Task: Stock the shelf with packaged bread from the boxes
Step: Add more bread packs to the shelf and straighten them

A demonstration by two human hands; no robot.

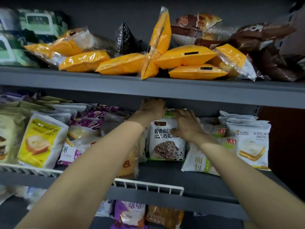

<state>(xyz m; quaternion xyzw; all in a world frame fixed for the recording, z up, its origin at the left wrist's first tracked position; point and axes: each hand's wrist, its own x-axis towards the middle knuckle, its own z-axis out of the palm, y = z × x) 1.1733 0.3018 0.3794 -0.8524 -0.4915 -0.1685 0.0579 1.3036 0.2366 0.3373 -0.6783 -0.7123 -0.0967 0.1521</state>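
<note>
Here, bread packs (166, 139) on shelf (181, 176)

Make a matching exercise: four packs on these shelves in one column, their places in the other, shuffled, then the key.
Things:
1. orange packs
2. yellow bread bag
3. panda bag
4. brown packs

Places:
A. middle shelf, under both hands
B. top shelf, right end
C. middle shelf, left, behind the white wire rail
D. top shelf, middle, one pack standing on end

Pairs: 1-D, 2-C, 3-A, 4-B
</note>
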